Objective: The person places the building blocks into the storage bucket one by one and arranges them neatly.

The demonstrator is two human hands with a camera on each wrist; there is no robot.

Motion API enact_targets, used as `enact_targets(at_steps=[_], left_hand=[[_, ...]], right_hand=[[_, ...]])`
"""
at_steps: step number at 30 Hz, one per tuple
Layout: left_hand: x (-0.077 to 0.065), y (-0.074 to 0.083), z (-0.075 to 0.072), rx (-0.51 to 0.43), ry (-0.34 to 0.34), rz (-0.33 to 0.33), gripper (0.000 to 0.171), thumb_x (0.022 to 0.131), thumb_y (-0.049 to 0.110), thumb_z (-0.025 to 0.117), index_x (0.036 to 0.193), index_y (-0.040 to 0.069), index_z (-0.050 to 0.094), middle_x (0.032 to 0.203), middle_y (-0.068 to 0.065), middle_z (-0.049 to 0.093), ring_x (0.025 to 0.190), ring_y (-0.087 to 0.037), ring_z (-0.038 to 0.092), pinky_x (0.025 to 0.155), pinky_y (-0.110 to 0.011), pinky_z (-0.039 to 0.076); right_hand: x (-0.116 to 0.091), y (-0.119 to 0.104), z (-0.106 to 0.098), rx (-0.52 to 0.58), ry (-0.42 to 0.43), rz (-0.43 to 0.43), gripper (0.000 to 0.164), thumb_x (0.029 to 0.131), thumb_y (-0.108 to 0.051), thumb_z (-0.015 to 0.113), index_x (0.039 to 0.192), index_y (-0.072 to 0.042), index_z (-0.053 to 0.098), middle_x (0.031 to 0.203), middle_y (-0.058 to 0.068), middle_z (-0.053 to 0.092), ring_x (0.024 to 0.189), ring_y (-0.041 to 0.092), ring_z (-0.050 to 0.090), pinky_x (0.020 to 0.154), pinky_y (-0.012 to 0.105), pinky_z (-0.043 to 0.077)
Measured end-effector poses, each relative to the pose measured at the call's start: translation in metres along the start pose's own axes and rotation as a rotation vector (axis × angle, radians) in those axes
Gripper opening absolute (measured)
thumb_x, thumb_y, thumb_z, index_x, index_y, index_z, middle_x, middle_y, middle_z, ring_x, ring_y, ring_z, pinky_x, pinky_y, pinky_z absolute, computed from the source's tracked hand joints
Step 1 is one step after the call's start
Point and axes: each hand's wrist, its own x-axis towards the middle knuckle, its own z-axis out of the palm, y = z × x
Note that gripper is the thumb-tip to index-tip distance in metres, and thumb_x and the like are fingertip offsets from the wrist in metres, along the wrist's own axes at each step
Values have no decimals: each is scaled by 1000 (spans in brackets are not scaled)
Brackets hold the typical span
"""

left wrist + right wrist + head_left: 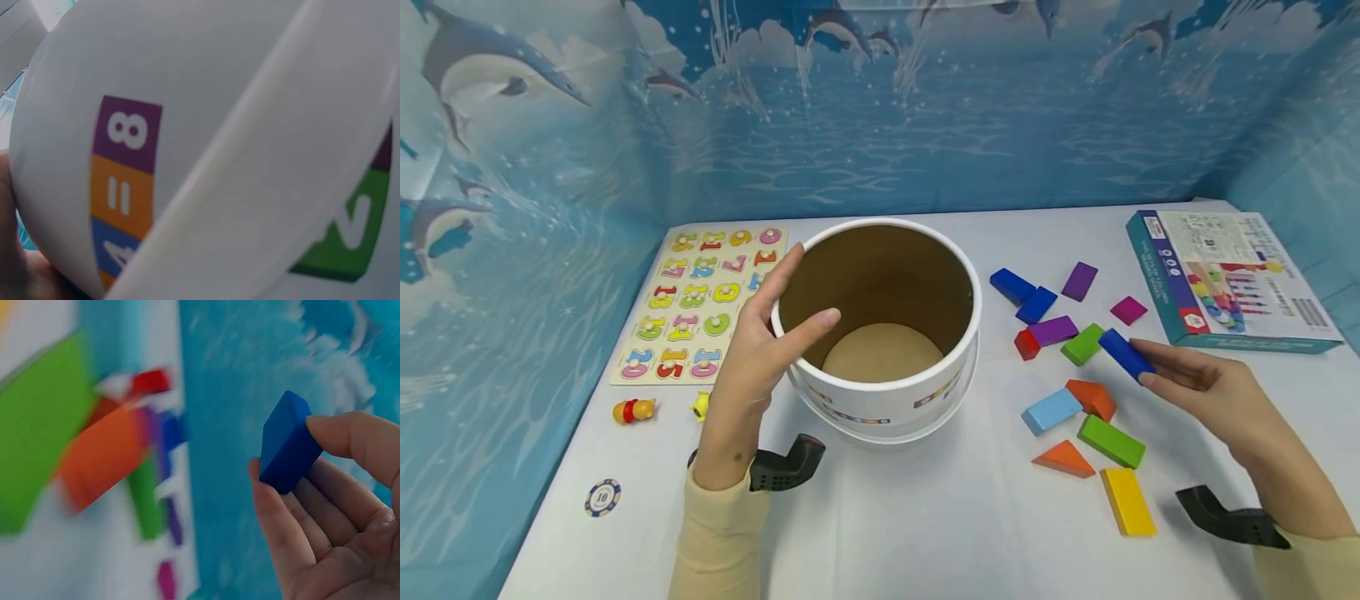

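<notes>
Blue block (1126, 353): plain, oblong, straight-edged; right of the bucket (880, 402), pinched in the right hand (1217, 387), thumb against fingers. I see the left hand (756, 350) at the bucket's left rim, thumb and fingers wide.

Blue sea-print fabric (880, 158) walls in the counter (917, 525) from 9 o'clock through 12 to 3. A large printed dolphin (490, 62) shows at 10 o'clock, smaller dolphins (841, 23) at 12, above pale ripples. Soft light leaves faint shadows on the counter's white surface.
</notes>
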Motion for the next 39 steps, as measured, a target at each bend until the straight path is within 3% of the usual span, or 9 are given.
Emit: enact_targets(at_steps=[2,7,12,17,25,31,35,39], left_hand=[[-1,0,0,4,4,-1,71,77,17,67,139,15,31,143,8,26,130,-6,17,105,-45,12],[-2,-1,-2,-8,12,-10,71,77,18,67,139,16,31,143,7,26,130,-7,18,105,-46,16],[-3,-2,-1,-35,18,-35,71,78,17,67,139,20,31,141,8,28,129,-9,22,103,-46,21],[-3,-3,1,-26,20,-56,69,78,13,64,138,21,32,140,11,30,127,-9,24,103,-45,22],[-1,-2,3,-2,-1,-61,69,79,14,64,139,23,30,140,11,29,127,-8,23,102,-42,26],[-2,0,3,-7,-5,-54,69,79,13,63,139,21,30,141,10,27,128,-12,24,101,-42,28],[-2,0,3,-14,-10,-43,71,78,14,64,140,19,28,142,9,27,128,-11,24,102,-43,26],[-2,1,4,-24,-13,-31,72,78,13,64,140,18,28,141,9,27,128,-9,24,102,-44,25]], right_hand=[[1,-26,-2,61,6,-71,47,86,-21,57,131,-12,46,102,-29,52,86,-13,53,67,7,44],[7,-108,-4,82,-61,-236,41,86,-13,57,127,-14,51,116,-14,55,94,-1,58,70,14,48],[26,-181,13,85,-218,-380,40,85,-16,60,124,-17,54,117,3,58,96,10,60,73,21,49],[60,-226,44,64,-399,-489,38,84,-17,61,121,-16,57,115,6,59,97,16,60,77,29,50],[101,-259,78,-147,-641,-687,32,83,-12,61,115,-8,60,106,6,63,89,11,62,75,26,50],[108,-268,97,-332,-788,-731,28,82,-11,62,110,-7,63,104,4,64,92,13,61,77,26,49],[107,-268,99,-343,-784,-732,28,82,-11,63,110,-7,63,106,4,63,96,14,59,78,27,49],[103,-265,91,-173,-689,-745,32,83,-13,62,115,-10,60,112,4,61,96,10,59,77,26,49]])
